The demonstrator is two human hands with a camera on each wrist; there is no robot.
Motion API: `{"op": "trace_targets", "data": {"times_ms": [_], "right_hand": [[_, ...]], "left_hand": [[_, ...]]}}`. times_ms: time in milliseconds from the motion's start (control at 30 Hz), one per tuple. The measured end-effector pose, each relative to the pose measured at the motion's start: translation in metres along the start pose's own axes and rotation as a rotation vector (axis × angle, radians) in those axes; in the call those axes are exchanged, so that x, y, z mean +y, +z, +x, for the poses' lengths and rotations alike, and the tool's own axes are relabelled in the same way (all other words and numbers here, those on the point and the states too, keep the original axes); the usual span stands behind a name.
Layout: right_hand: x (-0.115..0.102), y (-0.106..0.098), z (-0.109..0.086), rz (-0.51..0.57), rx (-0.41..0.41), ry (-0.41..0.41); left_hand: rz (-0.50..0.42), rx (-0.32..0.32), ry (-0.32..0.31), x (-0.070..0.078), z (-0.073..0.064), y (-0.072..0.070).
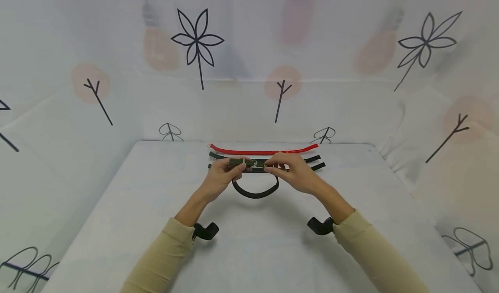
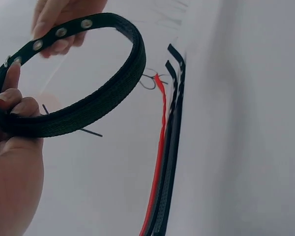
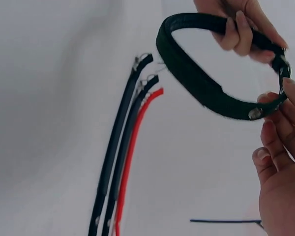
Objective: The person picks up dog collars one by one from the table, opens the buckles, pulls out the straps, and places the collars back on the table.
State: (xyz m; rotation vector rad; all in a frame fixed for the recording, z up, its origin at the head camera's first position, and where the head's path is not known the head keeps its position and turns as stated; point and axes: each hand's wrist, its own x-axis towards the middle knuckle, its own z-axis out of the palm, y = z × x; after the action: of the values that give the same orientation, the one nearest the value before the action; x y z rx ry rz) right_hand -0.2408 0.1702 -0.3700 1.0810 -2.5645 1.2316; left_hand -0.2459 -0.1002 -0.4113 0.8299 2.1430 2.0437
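Note:
A dark green collar [image 1: 255, 195] is bent into a loop and held above the table between both hands. In the head view, my left hand [image 1: 220, 178] grips the buckle end, where a metal ring shows. My right hand [image 1: 300, 172] pinches the strap's other end. Metal eyelets [image 2: 61, 32] run along that end in the left wrist view. The right wrist view shows the padded band [image 3: 191, 78] of the loop, with the two ends meeting between the hands. Whether the strap is through the buckle is hard to tell.
Beyond the hands, a red collar [image 1: 265, 152] lies straight on the white table [image 1: 249, 249]. Two dark collars [image 3: 119, 123] lie alongside it, partly hidden by the hands in the head view. Patterned white cloth [image 1: 241, 107] hangs round the back and sides.

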Motion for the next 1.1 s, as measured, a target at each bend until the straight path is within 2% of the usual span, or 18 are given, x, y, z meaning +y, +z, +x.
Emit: {"op": "trace_targets", "data": {"times_ms": [67, 167, 400, 533, 800, 1100], "right_hand": [[0.002, -0.003, -0.003, 0.006, -0.004, 0.029], [0.002, -0.005, -0.005, 0.014, -0.01, 0.037], [-0.01, 0.001, 0.009, -0.01, -0.025, -0.016], [-0.011, 0.003, 0.012, -0.021, -0.025, -0.046], [-0.005, -0.002, 0.007, -0.046, -0.025, -0.011], [-0.001, -0.008, -0.003, -0.051, -0.017, 0.019]], "left_hand": [[-0.003, 0.014, 0.001, 0.0, 0.0, -0.002], [-0.016, 0.002, -0.004, 0.001, 0.0, -0.003], [-0.062, -0.074, 0.019, -0.001, 0.003, 0.005], [-0.051, -0.085, 0.022, 0.0, 0.004, 0.006], [-0.021, -0.009, -0.06, 0.001, 0.001, 0.0], [0.019, 0.045, -0.042, 0.002, -0.002, -0.008]]}}
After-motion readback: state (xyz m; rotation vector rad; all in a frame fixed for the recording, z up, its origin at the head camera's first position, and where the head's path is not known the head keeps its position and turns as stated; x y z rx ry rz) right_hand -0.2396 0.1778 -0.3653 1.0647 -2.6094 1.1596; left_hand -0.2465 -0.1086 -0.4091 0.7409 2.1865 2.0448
